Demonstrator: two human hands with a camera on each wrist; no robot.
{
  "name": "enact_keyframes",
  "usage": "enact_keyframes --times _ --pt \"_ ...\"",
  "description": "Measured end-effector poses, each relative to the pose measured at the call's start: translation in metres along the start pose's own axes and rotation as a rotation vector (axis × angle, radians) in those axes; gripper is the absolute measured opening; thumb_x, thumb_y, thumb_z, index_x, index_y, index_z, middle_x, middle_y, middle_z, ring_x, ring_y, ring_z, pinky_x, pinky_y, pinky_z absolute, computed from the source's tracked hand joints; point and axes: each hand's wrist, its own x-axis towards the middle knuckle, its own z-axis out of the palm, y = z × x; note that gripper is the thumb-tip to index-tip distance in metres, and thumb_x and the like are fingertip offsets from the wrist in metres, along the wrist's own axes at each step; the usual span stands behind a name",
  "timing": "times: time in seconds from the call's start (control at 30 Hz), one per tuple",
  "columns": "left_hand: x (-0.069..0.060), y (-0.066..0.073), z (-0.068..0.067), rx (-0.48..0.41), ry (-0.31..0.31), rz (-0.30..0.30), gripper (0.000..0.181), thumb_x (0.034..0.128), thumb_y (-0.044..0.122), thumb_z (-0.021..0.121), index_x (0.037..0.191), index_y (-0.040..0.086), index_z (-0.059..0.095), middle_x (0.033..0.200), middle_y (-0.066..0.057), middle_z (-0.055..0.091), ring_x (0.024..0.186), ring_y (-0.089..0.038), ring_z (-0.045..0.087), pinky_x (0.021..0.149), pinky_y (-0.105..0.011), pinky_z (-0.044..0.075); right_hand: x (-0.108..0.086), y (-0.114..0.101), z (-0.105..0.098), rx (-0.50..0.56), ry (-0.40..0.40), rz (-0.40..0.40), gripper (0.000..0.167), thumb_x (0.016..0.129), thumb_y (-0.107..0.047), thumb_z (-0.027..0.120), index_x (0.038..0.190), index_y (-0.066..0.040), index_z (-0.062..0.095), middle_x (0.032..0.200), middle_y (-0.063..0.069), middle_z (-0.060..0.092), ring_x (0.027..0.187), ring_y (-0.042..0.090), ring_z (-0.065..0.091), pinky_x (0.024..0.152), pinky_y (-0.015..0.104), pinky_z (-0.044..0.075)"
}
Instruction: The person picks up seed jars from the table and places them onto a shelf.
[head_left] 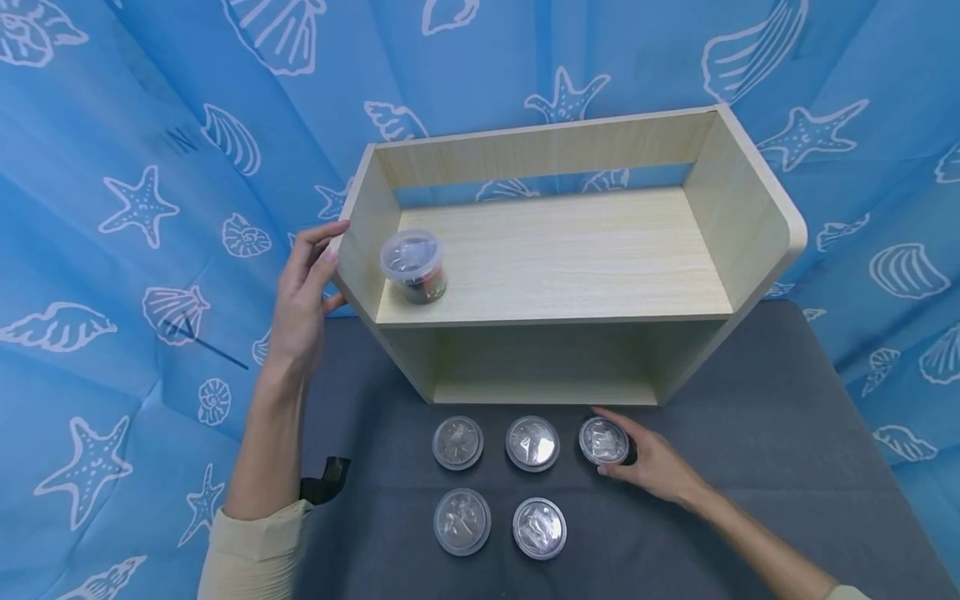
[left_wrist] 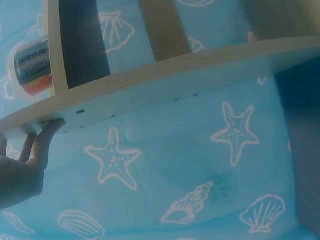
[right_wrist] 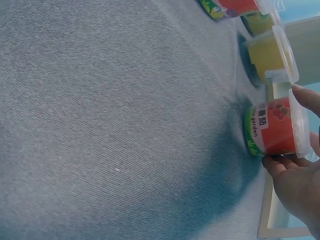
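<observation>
My left hand [head_left: 300,287] touches the outside of the left panel of a pale wooden two-tier shelf [head_left: 592,250]. In the left wrist view, the fingertips [left_wrist: 50,131] meet that panel's outer face. On the upper board, at the left, stands a lidded plastic tub [head_left: 414,267]. My right hand [head_left: 652,462] grips another lidded tub [head_left: 603,440] at the right of the front group. The right wrist view shows its red and green label with a tomato picture [right_wrist: 277,127], thumb and fingers on opposite sides.
Several more lidded tubs stand on the grey cloth before the shelf: two in the back row [head_left: 457,442] [head_left: 532,443] and two nearer [head_left: 462,522] [head_left: 540,528]. A blue curtain [head_left: 150,350] with shell prints hangs behind and beside the table [head_left: 787,500].
</observation>
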Motion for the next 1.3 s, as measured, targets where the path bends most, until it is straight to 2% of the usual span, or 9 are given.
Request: enact_keyframes --times 0.17,0.47,0.77,0.97,1.1,1.2,1.3 --pt "0.000 0.000 0.001 0.001 0.002 0.004 0.036 0.1059 0.029 0.045 0.139 0.016 0.052 0.143 -0.007 0.047 0.126 -0.027 0.047 0.097 -0.071 0.036 -0.002 0.002 0.003 0.012 0.015 0.008 0.083 0.075 -0.014 0.087 0.147 -0.008 0.047 0.138 0.020 0.056 0.124 0.036 0.053 0.098 0.054 0.042" --pt "-0.001 0.000 0.001 0.001 0.011 -0.001 0.036 0.1057 0.030 0.046 0.138 0.016 0.053 0.143 -0.007 0.047 0.126 -0.027 0.047 0.097 -0.071 0.036 -0.001 0.007 0.004 0.045 0.006 0.026 0.081 0.077 -0.018 0.087 0.147 -0.010 0.047 0.136 0.018 0.058 0.116 0.030 0.059 0.092 0.038 0.049" --pt "0.000 -0.001 0.001 -0.011 0.011 0.000 0.037 0.1051 0.030 0.047 0.138 0.016 0.053 0.143 -0.007 0.047 0.127 -0.027 0.045 0.098 -0.072 0.033 0.000 0.009 0.002 0.051 -0.009 0.030 0.080 0.077 -0.018 0.087 0.147 -0.012 0.048 0.133 0.016 0.061 0.116 0.029 0.059 0.093 0.039 0.049" --pt "0.000 -0.001 0.002 -0.012 0.013 0.000 0.037 0.1048 0.031 0.047 0.138 0.016 0.053 0.142 -0.007 0.047 0.127 -0.027 0.046 0.098 -0.072 0.033 0.002 0.004 -0.003 0.032 -0.013 0.006 0.080 0.076 -0.017 0.087 0.146 -0.011 0.049 0.131 0.015 0.062 0.115 0.027 0.059 0.093 0.041 0.049" --pt "0.000 -0.001 0.002 -0.010 0.016 -0.001 0.037 0.1047 0.032 0.048 0.138 0.017 0.053 0.142 -0.007 0.047 0.126 -0.027 0.046 0.098 -0.072 0.033 0.003 -0.001 -0.009 0.022 -0.014 -0.017 0.080 0.076 -0.017 0.087 0.146 -0.011 0.049 0.130 0.014 0.063 0.104 0.016 0.061 0.086 0.032 0.049" --pt "0.000 -0.001 0.002 -0.008 0.017 0.001 0.037 0.1047 0.032 0.048 0.138 0.017 0.053 0.142 -0.007 0.047 0.127 -0.027 0.046 0.098 -0.072 0.033 0.003 -0.007 -0.014 0.051 -0.026 -0.006 0.080 0.077 -0.018 0.087 0.147 -0.013 0.048 0.129 0.015 0.062 0.075 0.007 0.058 0.068 0.026 0.049" --pt "-0.001 -0.001 0.002 -0.005 0.019 0.004 0.037 0.1049 0.031 0.047 0.138 0.017 0.053 0.142 -0.007 0.048 0.127 -0.027 0.046 0.098 -0.073 0.032 0.002 -0.012 -0.020 0.087 -0.038 -0.008 0.079 0.078 -0.019 0.086 0.147 -0.015 0.048 0.133 0.016 0.059 0.071 0.005 0.055 0.063 0.026 0.048"
